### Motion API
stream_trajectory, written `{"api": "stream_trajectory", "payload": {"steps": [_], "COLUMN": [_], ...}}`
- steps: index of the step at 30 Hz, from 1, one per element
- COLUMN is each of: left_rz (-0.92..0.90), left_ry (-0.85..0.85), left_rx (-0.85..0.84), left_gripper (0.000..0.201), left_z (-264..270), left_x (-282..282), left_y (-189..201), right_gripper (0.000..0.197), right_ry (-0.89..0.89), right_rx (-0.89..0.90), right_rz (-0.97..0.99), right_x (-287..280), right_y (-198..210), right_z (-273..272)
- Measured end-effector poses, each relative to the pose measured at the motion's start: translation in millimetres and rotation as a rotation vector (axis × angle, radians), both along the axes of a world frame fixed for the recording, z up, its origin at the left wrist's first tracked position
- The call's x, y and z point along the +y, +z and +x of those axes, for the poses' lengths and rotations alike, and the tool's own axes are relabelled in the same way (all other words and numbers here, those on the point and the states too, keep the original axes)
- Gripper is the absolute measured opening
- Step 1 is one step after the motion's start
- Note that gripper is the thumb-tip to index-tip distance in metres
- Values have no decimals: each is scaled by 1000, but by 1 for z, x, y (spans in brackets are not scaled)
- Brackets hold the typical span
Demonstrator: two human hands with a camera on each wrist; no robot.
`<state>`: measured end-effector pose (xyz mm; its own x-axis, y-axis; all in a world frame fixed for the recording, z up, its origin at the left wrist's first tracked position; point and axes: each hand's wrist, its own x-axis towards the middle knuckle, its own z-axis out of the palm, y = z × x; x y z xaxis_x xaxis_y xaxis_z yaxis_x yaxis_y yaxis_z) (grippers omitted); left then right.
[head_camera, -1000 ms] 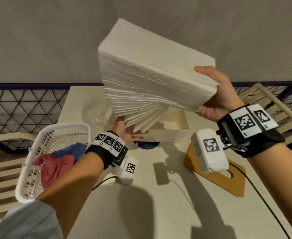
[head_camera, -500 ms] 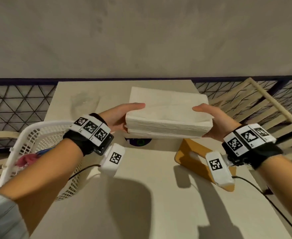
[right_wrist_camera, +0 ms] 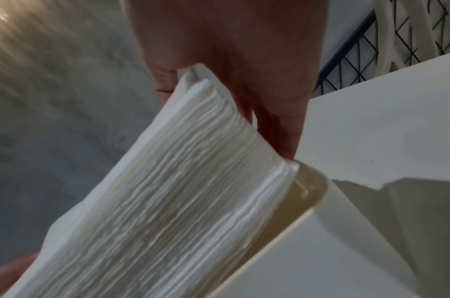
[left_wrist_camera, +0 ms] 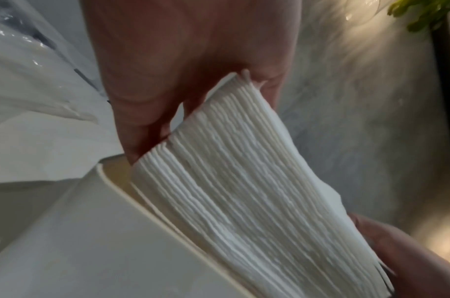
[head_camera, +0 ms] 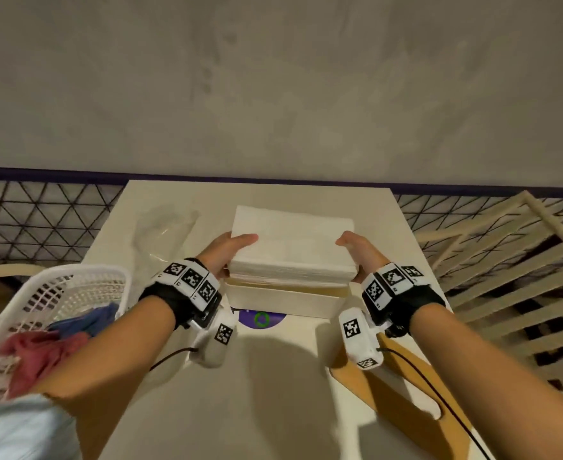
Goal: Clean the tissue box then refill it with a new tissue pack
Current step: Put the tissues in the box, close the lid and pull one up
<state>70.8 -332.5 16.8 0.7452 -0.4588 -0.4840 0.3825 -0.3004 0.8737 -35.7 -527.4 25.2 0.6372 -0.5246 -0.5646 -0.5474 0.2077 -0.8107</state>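
Note:
A thick white tissue stack point(head_camera: 291, 247) lies level, its underside sunk into the open cream tissue box point(head_camera: 283, 302) in the middle of the table. My left hand point(head_camera: 230, 250) grips the stack's left end, thumb on top and fingers down the side. My right hand point(head_camera: 356, 250) grips the right end the same way. The left wrist view shows the stack's layered edge point(left_wrist_camera: 244, 191) entering the box rim point(left_wrist_camera: 132, 197). In the right wrist view the stack's edge point(right_wrist_camera: 172, 201) meets the box corner point(right_wrist_camera: 310, 193).
A white plastic basket point(head_camera: 57, 293) with red and blue cloths sits at the table's left edge. Crumpled clear plastic wrap point(head_camera: 164, 234) lies behind my left hand. A wooden lid point(head_camera: 406, 393) lies front right. A purple sticker point(head_camera: 262, 319) marks the table before the box.
The stack came down from a raised, tilted hold with sagging lower sheets to level, then sank into the open box. Both hands moved down with it.

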Motion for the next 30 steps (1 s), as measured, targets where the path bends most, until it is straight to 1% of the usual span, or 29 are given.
{"api": "stream_trajectory", "payload": {"steps": [1,3,4,6,7,8,9,11,12,15,18,19,20,22,23,25,27,28,29,30], "left_rz": [9,8,11,30,37,40,47,70,75,101,165,191,209,224,225,258,344,390,433,473], "left_ry": [3,7,16,24,29,35,44,48,47,64,38,24,11,11,18,12,-9,-13,-7,-3], "left_rx": [-4,-18,-19,-9,2,15,28,42,49,54,23,19,9,15,25,18,-14,-27,-45,-64], "left_gripper": [21,23,21,22,26,30,30,25,28,55,67,69,65,52,53,58,75,82,81,76], "left_z": [-2,-5,-8,-15,-17,-21,-25,-36,-43,-57,-65,-64,-64,-62,-60,-57,-54,-54,-53,-54], "left_x": [-1,-1,0,6,11,15,20,30,34,45,49,49,47,46,45,45,43,40,38,34], "left_y": [-3,-9,-10,-10,-12,-14,-17,-18,-19,-26,-25,-24,-23,-20,-20,-20,-26,-26,-27,-27], "right_gripper": [26,24,27,43,42,33,23,17,17,22,27,27,27,25,23,28,29,28,25,24], "right_ry": [15,58,92,189,222,247,262,289,310,338,338,331,320,319,316,283,316,348,399,435], "right_rx": [40,92,123,163,159,143,130,128,123,145,177,190,190,215,237,244,264,274,310,327], "right_rz": [-9,-39,-56,-74,-83,-66,-50,-45,-41,-48,-84,-94,-86,-89,-104,-129,-222,-300,-382,-440], "right_x": [-6,-10,-10,-8,-8,-6,-6,-5,-5,2,10,13,14,18,21,26,32,32,35,35], "right_y": [-9,-16,-17,-18,-20,-19,-19,-19,-21,-23,-20,-19,-19,-19,-18,-18,-18,-24,-28,-36], "right_z": [3,6,6,1,-3,-7,-12,-21,-25,-33,-33,-32,-30,-27,-26,-26,-25,-23,-22,-19]}}
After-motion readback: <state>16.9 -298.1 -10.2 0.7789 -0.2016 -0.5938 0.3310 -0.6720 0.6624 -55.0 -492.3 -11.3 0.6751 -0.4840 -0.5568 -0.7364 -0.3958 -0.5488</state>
